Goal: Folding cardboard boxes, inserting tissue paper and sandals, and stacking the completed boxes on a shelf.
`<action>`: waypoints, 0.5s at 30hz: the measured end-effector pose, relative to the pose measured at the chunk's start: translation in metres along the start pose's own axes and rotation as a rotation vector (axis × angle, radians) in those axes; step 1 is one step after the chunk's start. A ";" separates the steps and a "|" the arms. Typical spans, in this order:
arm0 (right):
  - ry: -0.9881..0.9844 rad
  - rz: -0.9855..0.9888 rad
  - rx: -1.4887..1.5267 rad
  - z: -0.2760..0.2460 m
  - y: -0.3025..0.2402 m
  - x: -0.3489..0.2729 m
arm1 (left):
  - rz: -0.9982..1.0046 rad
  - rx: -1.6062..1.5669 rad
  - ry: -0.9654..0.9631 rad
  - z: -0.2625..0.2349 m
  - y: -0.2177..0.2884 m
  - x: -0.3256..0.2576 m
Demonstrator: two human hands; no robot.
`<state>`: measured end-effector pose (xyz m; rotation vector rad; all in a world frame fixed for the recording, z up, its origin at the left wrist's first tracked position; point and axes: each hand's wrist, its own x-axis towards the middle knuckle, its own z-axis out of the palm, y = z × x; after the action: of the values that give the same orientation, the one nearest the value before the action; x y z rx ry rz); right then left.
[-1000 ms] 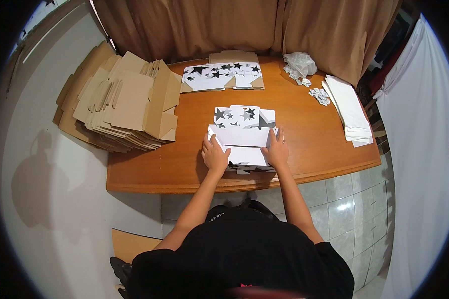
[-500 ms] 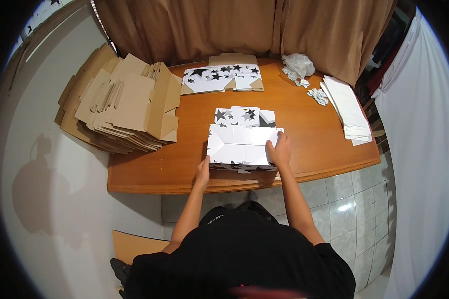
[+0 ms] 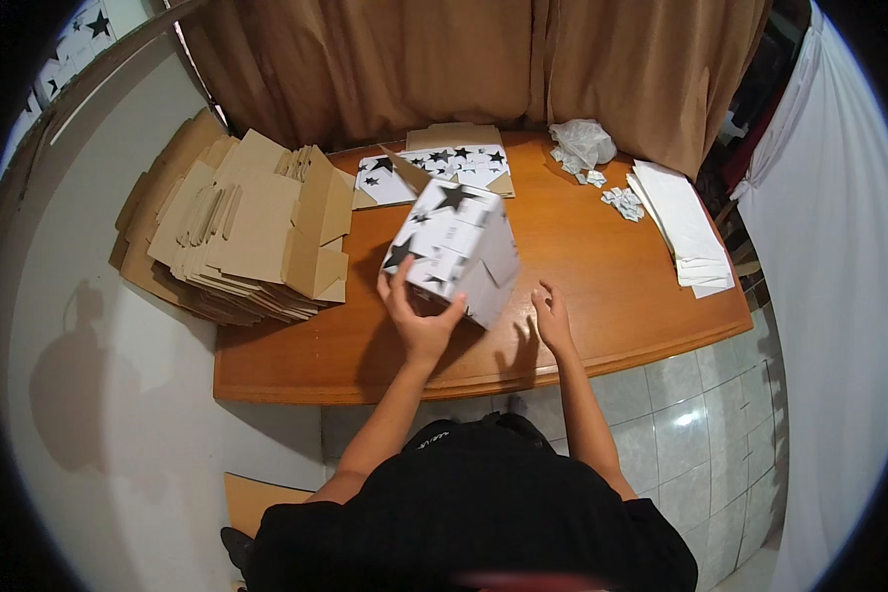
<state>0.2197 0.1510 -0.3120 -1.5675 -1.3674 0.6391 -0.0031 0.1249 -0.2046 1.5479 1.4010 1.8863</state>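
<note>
A white cardboard box printed with black and grey stars is tilted up over the middle of the table, one brown flap sticking out at its far left. My left hand grips the box by its near left side, fingers and thumb spread across the printed face. To the right of the box, my right hand is off it, fingers apart and holding nothing. The box's far side and underside are hidden from view.
Flat brown cartons are piled at the left. Behind the box lie flattened star-printed cartons. At the far right are a clear plastic bag, small white packets and a stack of white sheets on the wooden table.
The box has been lifted and turned from lying level to a tilt. My right hand has let go of its right side, while my left hand has moved inward and up with it.
</note>
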 end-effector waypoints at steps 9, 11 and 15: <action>-0.348 0.510 0.692 -0.045 -0.031 0.020 | 0.542 0.294 -0.396 0.080 -0.055 -0.064; -0.393 0.588 0.643 -0.048 -0.025 0.026 | 0.579 0.362 -0.478 0.096 -0.055 -0.076; -0.185 0.521 0.659 -0.042 0.022 0.045 | 0.486 0.183 -0.584 0.122 -0.041 -0.081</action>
<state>0.2770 0.1819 -0.3053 -1.3214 -0.7300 1.4173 0.1200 0.1413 -0.2922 2.4473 1.0083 1.3473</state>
